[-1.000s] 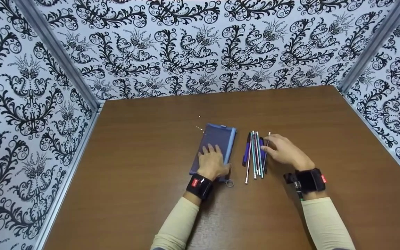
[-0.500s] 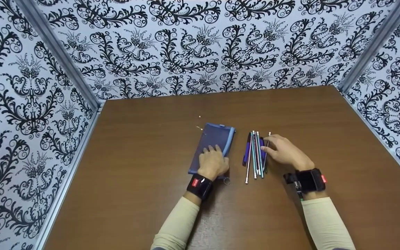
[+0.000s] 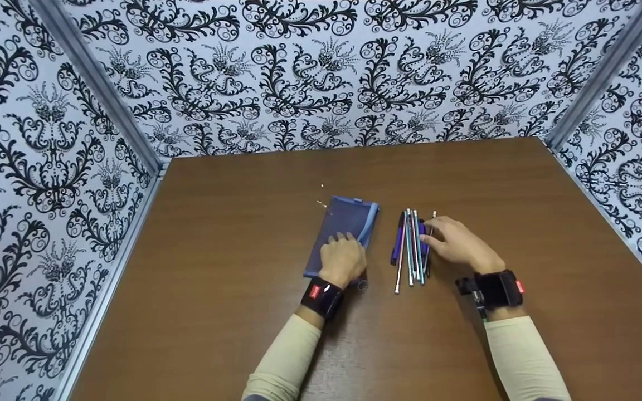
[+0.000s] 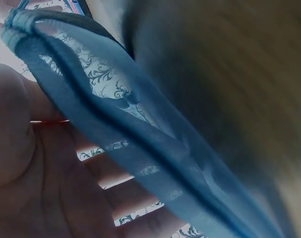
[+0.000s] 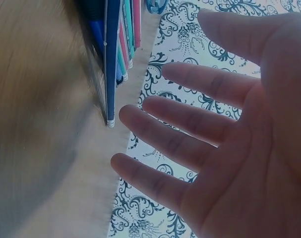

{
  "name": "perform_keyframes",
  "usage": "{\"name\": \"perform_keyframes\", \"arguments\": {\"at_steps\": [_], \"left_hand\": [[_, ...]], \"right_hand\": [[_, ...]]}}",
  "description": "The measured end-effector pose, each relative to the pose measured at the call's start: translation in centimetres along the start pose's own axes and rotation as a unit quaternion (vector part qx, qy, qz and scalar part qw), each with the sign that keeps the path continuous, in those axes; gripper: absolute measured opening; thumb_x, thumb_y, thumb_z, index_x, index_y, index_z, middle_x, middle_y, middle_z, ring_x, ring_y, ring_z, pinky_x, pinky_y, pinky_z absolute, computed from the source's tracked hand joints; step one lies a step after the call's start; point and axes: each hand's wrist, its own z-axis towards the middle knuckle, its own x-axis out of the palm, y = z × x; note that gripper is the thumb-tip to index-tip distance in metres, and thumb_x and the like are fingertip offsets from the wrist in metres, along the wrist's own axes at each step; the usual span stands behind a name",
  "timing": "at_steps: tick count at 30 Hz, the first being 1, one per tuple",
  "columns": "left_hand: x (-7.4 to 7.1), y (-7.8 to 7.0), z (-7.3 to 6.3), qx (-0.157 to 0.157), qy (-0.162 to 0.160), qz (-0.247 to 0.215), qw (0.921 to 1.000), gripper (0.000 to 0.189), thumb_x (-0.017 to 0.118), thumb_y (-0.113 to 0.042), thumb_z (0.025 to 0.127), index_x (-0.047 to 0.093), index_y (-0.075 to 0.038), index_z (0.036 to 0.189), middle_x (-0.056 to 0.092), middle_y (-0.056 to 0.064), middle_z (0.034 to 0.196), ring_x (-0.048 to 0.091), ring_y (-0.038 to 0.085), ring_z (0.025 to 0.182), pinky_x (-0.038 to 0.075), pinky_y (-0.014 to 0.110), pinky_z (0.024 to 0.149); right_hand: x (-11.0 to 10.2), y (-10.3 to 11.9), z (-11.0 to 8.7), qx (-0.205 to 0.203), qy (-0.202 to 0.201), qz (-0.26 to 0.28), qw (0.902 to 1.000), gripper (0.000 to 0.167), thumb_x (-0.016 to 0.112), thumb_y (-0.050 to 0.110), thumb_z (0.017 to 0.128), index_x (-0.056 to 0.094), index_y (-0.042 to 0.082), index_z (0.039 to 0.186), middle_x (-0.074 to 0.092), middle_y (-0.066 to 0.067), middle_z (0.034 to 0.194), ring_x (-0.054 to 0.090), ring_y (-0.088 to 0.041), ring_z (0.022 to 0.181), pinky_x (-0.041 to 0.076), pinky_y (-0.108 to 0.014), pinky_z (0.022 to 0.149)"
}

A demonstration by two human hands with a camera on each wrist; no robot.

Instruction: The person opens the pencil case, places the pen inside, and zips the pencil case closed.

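Note:
A blue mesh zip pouch (image 3: 336, 221) lies on the table, its lighter zip edge running down the right side. My left hand (image 3: 343, 257) grips the near part of that edge, the thumb tucked out of sight in the head view. Up close in the left wrist view, the pouch's zip band (image 4: 115, 124) crosses in front of the fingers (image 4: 118, 191). To the right lies a bundle of pencils (image 3: 413, 245) with dark purple pens (image 3: 397, 239) among them. My right hand (image 3: 460, 242) is beside the bundle, fingers extended and spread in the right wrist view, holding nothing.
The brown wooden table (image 3: 232, 223) is bounded by patterned black-and-white walls (image 3: 310, 83) at the back and sides. Small pale specks (image 3: 322, 204) lie left of the pouch. A metal ring (image 3: 362, 285) shows at its near corner.
The left thumb, earlier out over the pouch's right edge, has drawn in underneath, and the left fingers have curled more. The pouch's ring has shifted slightly. The right hand has stayed in place.

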Motion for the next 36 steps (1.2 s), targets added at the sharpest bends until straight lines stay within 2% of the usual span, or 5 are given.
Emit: {"name": "perform_keyframes", "arguments": {"at_steps": [8, 14, 23, 31, 36], "left_hand": [[-0.1, 0.3, -0.3, 0.020, -0.064, 0.006, 0.9978, 0.047, 0.041, -0.028, 0.101, 0.062, 0.004, 0.127, 0.067, 0.019, 0.119, 0.067, 0.035, 0.100, 0.055, 0.048, 0.078], [-0.3, 0.7, -0.2, 0.015, -0.093, -0.019, 0.9953, 0.045, 0.044, -0.030, 0.100, 0.064, 0.003, 0.123, 0.070, 0.015, 0.105, 0.068, 0.033, 0.089, 0.055, 0.048, 0.073], [-0.5, 1.3, 0.0, 0.018, -0.160, -0.069, 0.9846, 0.038, 0.045, -0.025, 0.098, 0.070, 0.001, 0.107, 0.072, 0.012, 0.090, 0.070, 0.034, 0.076, 0.055, 0.049, 0.063], [-0.8, 1.6, 0.1, 0.012, -0.173, -0.100, 0.9797, 0.035, 0.045, -0.025, 0.098, 0.071, -0.001, 0.098, 0.072, 0.013, 0.084, 0.071, 0.036, 0.075, 0.054, 0.051, 0.062], [-1.1, 1.6, 0.2, -0.003, -0.160, -0.121, 0.9797, 0.038, 0.043, -0.027, 0.099, 0.071, -0.002, 0.096, 0.073, 0.014, 0.086, 0.071, 0.036, 0.078, 0.054, 0.052, 0.063]], "right_hand": [[0.0, 0.1, -0.1, 0.004, 0.000, 0.008, 1.0000, 0.046, 0.058, 0.025, 0.100, 0.055, -0.010, 0.131, 0.054, -0.031, 0.133, 0.048, -0.048, 0.127, 0.036, -0.059, 0.106], [0.0, 0.0, -0.1, -0.001, -0.007, 0.003, 1.0000, 0.045, 0.059, 0.023, 0.099, 0.056, -0.010, 0.129, 0.056, -0.031, 0.130, 0.050, -0.048, 0.125, 0.037, -0.058, 0.105], [-0.1, 0.0, -0.1, 0.007, -0.007, 0.001, 1.0000, 0.044, 0.059, 0.022, 0.099, 0.056, -0.011, 0.128, 0.058, -0.030, 0.128, 0.052, -0.047, 0.123, 0.039, -0.058, 0.103], [-0.2, 0.1, -0.2, 0.014, -0.022, 0.003, 0.9997, 0.041, 0.059, 0.022, 0.099, 0.059, -0.009, 0.125, 0.061, -0.029, 0.122, 0.057, -0.046, 0.115, 0.045, -0.058, 0.096], [-0.3, 0.1, -0.3, 0.041, -0.029, 0.003, 0.9987, 0.041, 0.059, 0.023, 0.099, 0.060, -0.009, 0.125, 0.061, -0.030, 0.123, 0.060, -0.046, 0.112, 0.047, -0.058, 0.093]]}}
